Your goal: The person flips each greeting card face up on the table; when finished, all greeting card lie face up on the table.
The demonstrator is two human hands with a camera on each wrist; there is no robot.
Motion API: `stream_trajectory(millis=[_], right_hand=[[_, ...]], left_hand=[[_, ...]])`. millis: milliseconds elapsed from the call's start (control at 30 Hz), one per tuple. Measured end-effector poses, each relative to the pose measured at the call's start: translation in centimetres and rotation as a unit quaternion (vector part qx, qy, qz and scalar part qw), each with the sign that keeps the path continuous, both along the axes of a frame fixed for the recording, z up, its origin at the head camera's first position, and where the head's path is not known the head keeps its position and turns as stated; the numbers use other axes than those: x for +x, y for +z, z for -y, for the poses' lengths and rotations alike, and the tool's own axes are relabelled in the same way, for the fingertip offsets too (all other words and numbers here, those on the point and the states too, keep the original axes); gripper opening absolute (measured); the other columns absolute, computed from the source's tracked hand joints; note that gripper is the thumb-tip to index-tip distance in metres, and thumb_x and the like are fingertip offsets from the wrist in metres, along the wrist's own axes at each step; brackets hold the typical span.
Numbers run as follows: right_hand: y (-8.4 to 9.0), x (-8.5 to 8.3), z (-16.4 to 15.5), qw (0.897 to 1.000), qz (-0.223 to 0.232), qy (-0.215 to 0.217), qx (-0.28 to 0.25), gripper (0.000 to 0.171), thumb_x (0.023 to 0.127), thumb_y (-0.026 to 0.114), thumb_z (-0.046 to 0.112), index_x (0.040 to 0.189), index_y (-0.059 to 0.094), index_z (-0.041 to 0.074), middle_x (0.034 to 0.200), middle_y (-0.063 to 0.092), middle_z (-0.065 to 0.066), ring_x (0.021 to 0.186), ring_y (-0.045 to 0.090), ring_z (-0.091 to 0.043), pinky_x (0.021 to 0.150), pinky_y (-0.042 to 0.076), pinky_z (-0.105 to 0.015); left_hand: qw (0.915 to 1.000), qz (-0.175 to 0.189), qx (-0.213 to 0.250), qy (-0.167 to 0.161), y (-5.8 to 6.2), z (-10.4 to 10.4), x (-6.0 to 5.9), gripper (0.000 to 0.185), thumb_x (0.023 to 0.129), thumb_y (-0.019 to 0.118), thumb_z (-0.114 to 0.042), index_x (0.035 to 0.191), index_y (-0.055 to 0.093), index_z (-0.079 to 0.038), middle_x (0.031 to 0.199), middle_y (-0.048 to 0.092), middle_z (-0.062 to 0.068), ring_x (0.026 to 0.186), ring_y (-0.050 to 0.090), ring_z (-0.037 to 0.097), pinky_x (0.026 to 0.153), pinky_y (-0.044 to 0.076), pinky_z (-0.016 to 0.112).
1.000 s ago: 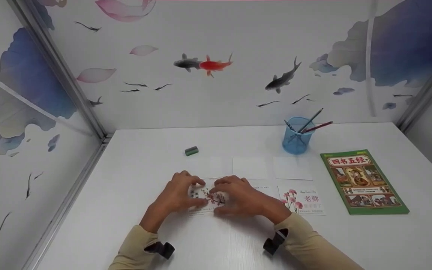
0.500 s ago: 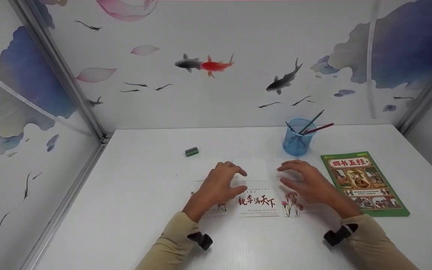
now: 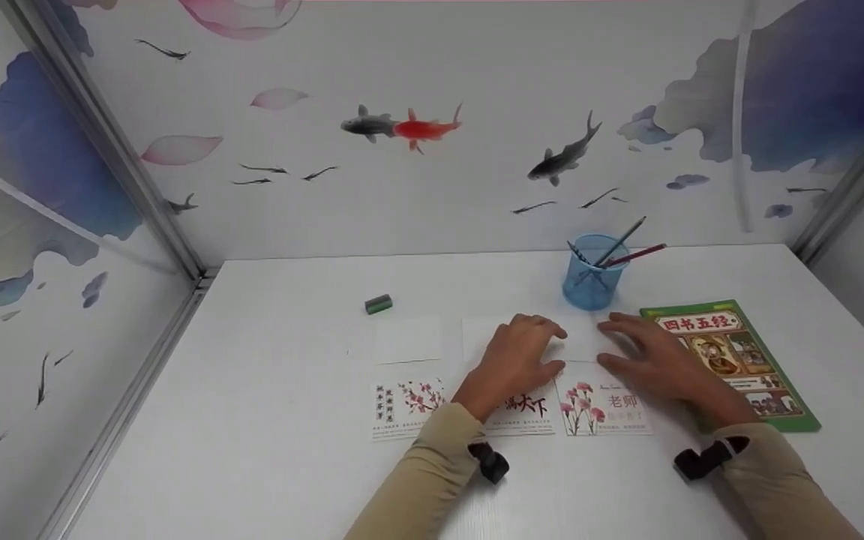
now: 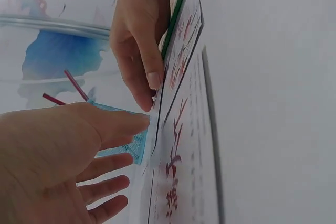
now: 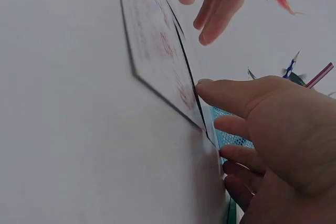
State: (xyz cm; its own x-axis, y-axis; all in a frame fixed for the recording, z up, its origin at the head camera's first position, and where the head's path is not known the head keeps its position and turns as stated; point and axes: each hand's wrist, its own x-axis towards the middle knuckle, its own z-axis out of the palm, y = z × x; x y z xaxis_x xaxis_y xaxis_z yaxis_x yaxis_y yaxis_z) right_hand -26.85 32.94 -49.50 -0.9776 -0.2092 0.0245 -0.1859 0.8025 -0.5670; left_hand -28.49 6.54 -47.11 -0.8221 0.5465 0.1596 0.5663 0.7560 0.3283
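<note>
Where blank white card (image 3: pixel 582 346) lies crosswise right of centre, it is flanked by left hand (image 3: pixel 516 358) and right hand (image 3: pixel 653 360), fingers spread.

Left sleeve (image 3: pixel 421 480): was beige, long and plain, at 6 o'clock in the head view, with soft creases along the forearm.
Right sleeve (image 3: pixel 784 469): was the same beige, at 4 o'clock, and lightly wrinkled.
Left wrist device (image 3: pixel 492 463): was black, small and blocky, at about 4 o'clock from its cuff.
Right wrist device (image 3: pixel 694 464): was also black, a squarish block at about 8 o'clock from its cuff.
Right strap (image 3: pixel 723 451): was a dark band joining block to cuff, with a paler strip near the sleeve.
Left hand (image 3: pixel 516 361): was bare beyond the cuff.
Right hand (image 3: pixel 653 364): was bare likewise, its thumbnail short and rounded.
</note>
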Motion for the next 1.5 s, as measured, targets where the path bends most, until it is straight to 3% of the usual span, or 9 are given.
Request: stream_trajectory(millis=[200, 433, 633, 867, 1033, 1200, 1300, 1400, 1500], right_hand=[[-0.1, -0.1, 0.6, 1.000, 0.020, 0.004, 0.002, 0.070, 0.100, 0.074, 0.053, 0.159, 0.054, 0.021, 0.175, 0.035, -0.019, 0.162, 0.025, -0.053, 0.126, 0.024, -0.075], [0.0, 0.2, 0.7, 1.000, 0.025, 0.006, -0.011, 0.069, 0.102, 0.073, 0.052, 0.159, 0.054, 0.019, 0.174, 0.038, -0.020, 0.162, 0.027, -0.052, 0.127, 0.023, -0.074], [0.6, 0.4, 0.8, 0.999, 0.027, 0.032, 0.003, 0.079, 0.097, 0.079, 0.053, 0.161, 0.052, 0.015, 0.174, 0.036, -0.022, 0.161, 0.027, -0.054, 0.126, 0.024, -0.075], [0.8, 0.2, 1.0, 0.999, 0.033, 0.026, -0.017, 0.078, 0.098, 0.080, 0.045, 0.162, 0.049, 0.014, 0.173, 0.039, -0.021, 0.161, 0.030, -0.052, 0.127, 0.026, -0.073], [1.1, 0.1, 0.5, 0.999, 0.000, 0.005, -0.054, 0.078, 0.101, 0.078, 0.035, 0.165, 0.042, 0.008, 0.168, 0.043, -0.026, 0.152, 0.045, -0.053, 0.121, 0.041, -0.068], [2.0, 0.2, 0.4, 0.989, 0.004, -0.067, -0.131, 0.084, 0.105, 0.070, 0.047, 0.168, 0.033, 0.004, 0.165, 0.045, -0.032, 0.142, 0.058, -0.052, 0.109, 0.055, -0.061], [2.3, 0.3, 0.8, 0.984, 0.025, -0.080, -0.158, 0.088, 0.103, 0.063, 0.064, 0.165, 0.040, 0.005, 0.158, 0.055, -0.028, 0.136, 0.065, -0.047, 0.108, 0.057, -0.058], [2.5, 0.4, 1.5, 0.985, 0.010, -0.060, -0.160, 0.074, 0.105, 0.061, 0.063, 0.155, 0.056, 0.008, 0.147, 0.067, -0.021, 0.130, 0.071, -0.040, 0.108, 0.058, -0.053], [2.8, 0.6, 2.2, 0.987, -0.037, -0.042, -0.153, 0.056, 0.108, 0.063, 0.052, 0.147, 0.064, 0.011, 0.130, 0.076, -0.015, 0.119, 0.075, -0.034, 0.099, 0.061, -0.038]], left_hand=[[0.9998, -0.001, -0.013, 0.016, -0.6, -1.2, -0.3, 0.040, 0.103, 0.076, -0.034, 0.141, 0.072, -0.023, 0.140, 0.074, -0.005, 0.132, 0.067, 0.013, 0.113, 0.053, 0.033], [0.9984, -0.045, -0.034, 0.008, -1.3, -1.3, -0.1, 0.031, 0.105, 0.075, -0.030, 0.134, 0.077, -0.025, 0.125, 0.079, -0.009, 0.117, 0.071, 0.010, 0.104, 0.057, 0.029], [0.9973, -0.047, -0.056, 0.006, -0.9, -1.3, 0.1, 0.037, 0.101, 0.079, -0.038, 0.136, 0.076, -0.025, 0.122, 0.080, -0.007, 0.111, 0.072, 0.009, 0.100, 0.058, 0.025], [0.9926, -0.098, -0.071, -0.004, -0.6, -1.7, 0.3, 0.028, 0.103, 0.076, -0.032, 0.130, 0.078, -0.025, 0.116, 0.081, -0.008, 0.104, 0.073, 0.009, 0.091, 0.061, 0.023], [0.9890, -0.128, -0.073, -0.011, 0.0, -2.0, 0.6, 0.023, 0.110, 0.065, -0.025, 0.130, 0.078, -0.024, 0.115, 0.082, -0.006, 0.099, 0.077, 0.008, 0.085, 0.063, 0.023], [0.9982, -0.048, 0.011, -0.034, 0.6, -1.5, 0.8, 0.028, 0.113, 0.060, -0.017, 0.141, 0.061, -0.017, 0.131, 0.078, 0.001, 0.106, 0.074, 0.009, 0.091, 0.063, 0.025], [0.9928, 0.025, 0.099, -0.063, 0.7, -1.0, 0.8, 0.027, 0.114, 0.052, -0.013, 0.141, 0.053, -0.013, 0.139, 0.073, 0.005, 0.117, 0.072, 0.010, 0.098, 0.060, 0.024], [0.9729, 0.112, 0.180, -0.093, 0.6, -0.4, 0.9, 0.028, 0.113, 0.050, -0.011, 0.141, 0.049, -0.012, 0.143, 0.069, 0.008, 0.125, 0.070, 0.009, 0.102, 0.057, 0.021], [0.9409, 0.200, 0.249, -0.113, 0.4, 0.2, 1.2, 0.037, 0.111, 0.056, -0.012, 0.146, 0.048, -0.013, 0.142, 0.068, 0.009, 0.125, 0.071, 0.009, 0.102, 0.056, 0.019]])
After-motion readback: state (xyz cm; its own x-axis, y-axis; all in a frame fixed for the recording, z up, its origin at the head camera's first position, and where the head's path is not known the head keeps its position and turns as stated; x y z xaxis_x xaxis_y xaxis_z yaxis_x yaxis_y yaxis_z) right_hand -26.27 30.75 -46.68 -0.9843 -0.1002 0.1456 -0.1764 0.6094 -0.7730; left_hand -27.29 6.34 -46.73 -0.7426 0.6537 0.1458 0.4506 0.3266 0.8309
